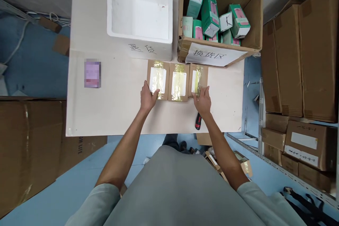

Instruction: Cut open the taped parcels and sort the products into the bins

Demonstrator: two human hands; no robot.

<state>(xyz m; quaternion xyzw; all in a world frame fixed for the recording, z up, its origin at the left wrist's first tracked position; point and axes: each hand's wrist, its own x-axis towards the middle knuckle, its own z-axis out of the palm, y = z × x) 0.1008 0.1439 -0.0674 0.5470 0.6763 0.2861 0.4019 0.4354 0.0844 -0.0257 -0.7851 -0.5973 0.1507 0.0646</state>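
Our left hand (148,98) grasps the left carton (162,66) at its near-left corner; beside it on the table (116,109) lies the middle carton (179,83); our right hand (203,100) grips the right carton's (202,76) near end. We judge them light, stiff, slick-taped: best held by their sides.

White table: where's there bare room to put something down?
Bare room: on the white table, between the purple item and the left hand, and between the right hand and the table's right edge. Crowded: the middle, with three cardboard packages, both hands and a black-and-red tool.
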